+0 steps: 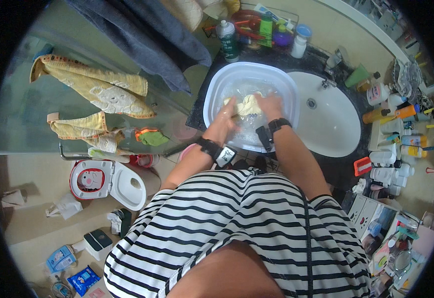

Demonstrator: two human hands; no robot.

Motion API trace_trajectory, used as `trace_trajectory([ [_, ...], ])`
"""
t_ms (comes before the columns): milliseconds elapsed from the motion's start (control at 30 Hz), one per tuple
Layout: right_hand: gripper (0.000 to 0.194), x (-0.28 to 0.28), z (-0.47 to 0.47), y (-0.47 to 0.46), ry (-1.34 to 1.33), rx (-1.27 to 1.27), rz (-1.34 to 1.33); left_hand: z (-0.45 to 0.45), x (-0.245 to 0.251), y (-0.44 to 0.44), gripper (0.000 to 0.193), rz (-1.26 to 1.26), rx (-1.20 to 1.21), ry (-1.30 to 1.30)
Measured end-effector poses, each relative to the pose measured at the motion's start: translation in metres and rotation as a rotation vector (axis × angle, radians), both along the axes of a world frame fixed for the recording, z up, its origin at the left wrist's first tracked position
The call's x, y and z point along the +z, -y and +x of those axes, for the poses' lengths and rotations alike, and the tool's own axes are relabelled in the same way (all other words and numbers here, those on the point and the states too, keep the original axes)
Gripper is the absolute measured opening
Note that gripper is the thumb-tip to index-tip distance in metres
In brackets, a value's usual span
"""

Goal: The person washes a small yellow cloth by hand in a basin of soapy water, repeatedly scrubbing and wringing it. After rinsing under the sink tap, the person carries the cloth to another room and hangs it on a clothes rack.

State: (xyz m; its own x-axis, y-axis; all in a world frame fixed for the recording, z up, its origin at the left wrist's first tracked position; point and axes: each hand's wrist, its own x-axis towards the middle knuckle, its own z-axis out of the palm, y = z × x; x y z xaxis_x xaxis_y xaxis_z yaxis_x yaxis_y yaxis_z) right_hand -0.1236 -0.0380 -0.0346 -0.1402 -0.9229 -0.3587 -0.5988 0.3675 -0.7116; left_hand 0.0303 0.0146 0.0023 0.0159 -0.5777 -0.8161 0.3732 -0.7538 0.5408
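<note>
A pale yellow cloth (249, 105) with a few small dark marks is bunched up in the sudsy water of a pale plastic basin (211, 93). My left hand (226, 118) grips the cloth's left side, thumb uppermost. On the right side my right hand (270, 105), blurred, grips it too. Parts of the fingers are hidden by cloth and suds. Both wrists wear black straps; the left one carries a white-faced device (225, 156), and a loose strap end hangs from the right one over the basin.
The basin stands on a dark countertop (325, 169), overlapping a white oval sink (332, 123) with a faucet (328, 84). A spray can (228, 41) and a white bottle (299, 43) stand behind it. Several bottles line the right side. A dark towel (153, 41) hangs at the left.
</note>
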Motion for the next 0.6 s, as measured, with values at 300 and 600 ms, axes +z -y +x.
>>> trace_trajectory([
  [300, 0.032, 0.069, 0.062, -0.058, -0.103, 0.378, -0.483, 0.014, -0.024, 0.019, 0.045, -0.335, 0.038, -0.854],
  [600, 0.031, 0.079, 0.05, -0.047, -0.116, 0.017, -0.35, -0.02, -0.024, 0.017, 0.024, -0.272, 0.318, -0.608],
])
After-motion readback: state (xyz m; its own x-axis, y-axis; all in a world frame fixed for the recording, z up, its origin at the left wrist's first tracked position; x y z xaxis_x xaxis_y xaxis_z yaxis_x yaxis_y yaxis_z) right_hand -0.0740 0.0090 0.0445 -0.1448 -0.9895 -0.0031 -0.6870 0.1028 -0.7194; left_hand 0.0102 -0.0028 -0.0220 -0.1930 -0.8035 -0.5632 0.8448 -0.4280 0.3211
